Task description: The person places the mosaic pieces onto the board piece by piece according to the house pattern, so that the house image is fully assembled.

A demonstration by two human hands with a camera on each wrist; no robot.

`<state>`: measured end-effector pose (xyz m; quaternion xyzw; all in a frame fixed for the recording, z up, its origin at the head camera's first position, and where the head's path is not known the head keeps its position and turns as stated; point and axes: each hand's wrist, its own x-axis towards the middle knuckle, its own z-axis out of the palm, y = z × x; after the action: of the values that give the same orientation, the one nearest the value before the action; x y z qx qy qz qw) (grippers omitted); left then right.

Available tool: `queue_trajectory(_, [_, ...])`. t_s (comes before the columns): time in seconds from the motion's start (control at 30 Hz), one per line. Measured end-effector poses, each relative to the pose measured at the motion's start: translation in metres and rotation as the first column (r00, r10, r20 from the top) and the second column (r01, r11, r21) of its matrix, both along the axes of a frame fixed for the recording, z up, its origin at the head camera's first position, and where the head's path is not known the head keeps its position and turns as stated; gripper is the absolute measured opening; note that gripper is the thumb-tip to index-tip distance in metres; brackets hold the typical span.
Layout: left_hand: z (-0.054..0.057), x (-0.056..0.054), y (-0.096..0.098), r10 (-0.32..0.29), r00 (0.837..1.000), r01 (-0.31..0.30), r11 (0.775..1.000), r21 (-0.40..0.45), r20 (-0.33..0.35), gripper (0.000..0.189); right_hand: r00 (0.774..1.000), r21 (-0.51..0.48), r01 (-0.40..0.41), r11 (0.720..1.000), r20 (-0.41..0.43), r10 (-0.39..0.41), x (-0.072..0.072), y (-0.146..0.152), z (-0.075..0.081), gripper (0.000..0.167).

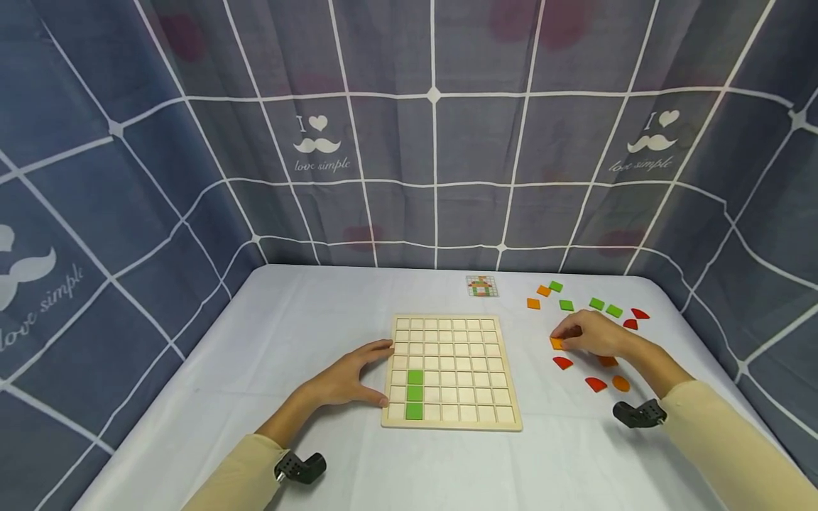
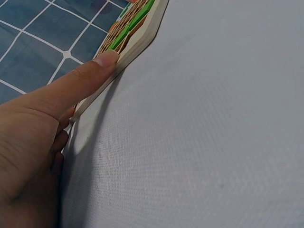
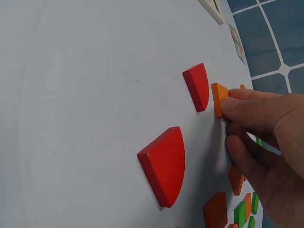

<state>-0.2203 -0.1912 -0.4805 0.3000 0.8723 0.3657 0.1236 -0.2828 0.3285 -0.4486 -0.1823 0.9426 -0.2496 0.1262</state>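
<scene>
My right hand [image 1: 591, 333] pinches an orange square tile [image 3: 218, 99] between thumb and fingers, on or just above the white tablecloth. Two red quarter-round pieces [image 3: 166, 166] lie close to it in the right wrist view. To the left, a wooden grid board [image 1: 463, 421] lies flat, with three green square tiles [image 1: 415, 393] stacked in one column near its lower left. My left hand [image 1: 341, 376] touches the board's left edge, its thumb and fingers spread apart along it. In the left wrist view the thumb [image 2: 83, 81] rests on the rim; the other fingers are partly hidden.
Behind the board lies a small pattern card [image 1: 482, 286]. Loose green tiles [image 1: 597, 304], orange tiles [image 1: 533, 304], red pieces and an orange round piece [image 1: 620, 383] are scattered around the right hand. A grid-patterned curtain [image 1: 396, 213] borders the table at the back and sides.
</scene>
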Motion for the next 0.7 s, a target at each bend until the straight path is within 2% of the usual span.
queue_trajectory(0.13, [0.000, 0.000, 0.000, -0.002, 1.000, 0.002, 1.000, 0.002, -0.002, 0.099, 1.000, -0.011, -0.006, 1.000, 0.010, 0.006, 0.000, -0.002, 0.000, 0.013])
queue_trajectory(0.43, [-0.001, -0.001, 0.000, -0.002, 1.000, 0.002, 1.000, 0.008, 0.006, 0.099, 1.000, -0.013, -0.005, 1.000, 0.025, 0.006, 0.002, -0.007, 0.005, 0.020])
queue_trajectory(0.7, [-0.003, -0.001, 0.000, 0.006, 1.000, -0.006, 1.000, 0.001, 0.003, 0.100, 0.999, -0.088, -0.034, 0.996, -0.005, 0.034, 0.010, -0.026, 0.013, 0.013])
